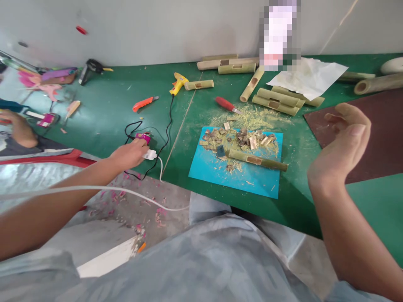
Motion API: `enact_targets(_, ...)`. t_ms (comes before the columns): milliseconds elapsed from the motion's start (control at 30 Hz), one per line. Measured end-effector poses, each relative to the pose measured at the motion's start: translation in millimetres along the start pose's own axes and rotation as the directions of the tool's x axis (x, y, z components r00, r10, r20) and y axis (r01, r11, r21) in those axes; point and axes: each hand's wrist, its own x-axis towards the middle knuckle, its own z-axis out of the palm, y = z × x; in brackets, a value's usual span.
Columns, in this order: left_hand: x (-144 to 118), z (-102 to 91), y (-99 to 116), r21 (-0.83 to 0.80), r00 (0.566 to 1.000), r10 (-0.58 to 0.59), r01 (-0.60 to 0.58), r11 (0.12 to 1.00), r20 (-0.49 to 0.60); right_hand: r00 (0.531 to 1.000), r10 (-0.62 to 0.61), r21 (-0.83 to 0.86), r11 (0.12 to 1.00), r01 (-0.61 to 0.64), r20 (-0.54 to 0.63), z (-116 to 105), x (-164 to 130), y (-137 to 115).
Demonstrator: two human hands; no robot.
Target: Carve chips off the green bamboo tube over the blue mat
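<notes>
The left hand (pixel 129 154) reaches to the table's (pixel 107 105) near edge, well left of the blue mat (pixel 214 170). Its fingers (pixel 140 147) curl over a white plug (pixel 150 154), which sticks out just past the fingertips toward the mat; whether they pinch it I cannot tell. A pink device (pixel 143 136) lies touching the fingertips on their far side. A white cable (pixel 94 189) runs from the plug back under the arm, and a black cord (pixel 168 121) loops from there up to the yellow glue gun (pixel 178 82), beyond the mat's left corner.

The right hand (pixel 341 147) hovers right of the mat, empty, fingers loosely curled and slightly apart. On the mat lie a bamboo stick (pixel 258 160) and chips (pixel 239 138).
</notes>
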Motion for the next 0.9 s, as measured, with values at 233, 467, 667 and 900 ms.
enact_targets(233,-9.7,10.5,-2.4,0.084,0.996,-0.093,0.092,0.992,0.005,1.0,-0.009,-0.009,1.0,0.009,-0.01,2.0,-3.4,2.1)
enact_targets(467,-27.7,25.9,1.1,0.062,0.991,-0.082,0.089,0.994,-0.109,0.999,-0.036,-0.014,0.999,0.036,-0.018,0.4,-3.8,5.6)
enact_targets(667,-22.8,28.6,10.7,-0.009,0.963,-0.2,0.202,0.979,-0.182,0.999,-0.038,-0.032,0.999,0.037,-0.021,-3.1,-3.4,9.5)
enact_targets(900,-15.2,17.1,-7.1,-0.04,0.997,0.061,-0.063,0.997,-0.052,0.999,-0.045,-0.029,0.999,0.045,-0.006,-5.5,-1.9,12.0)
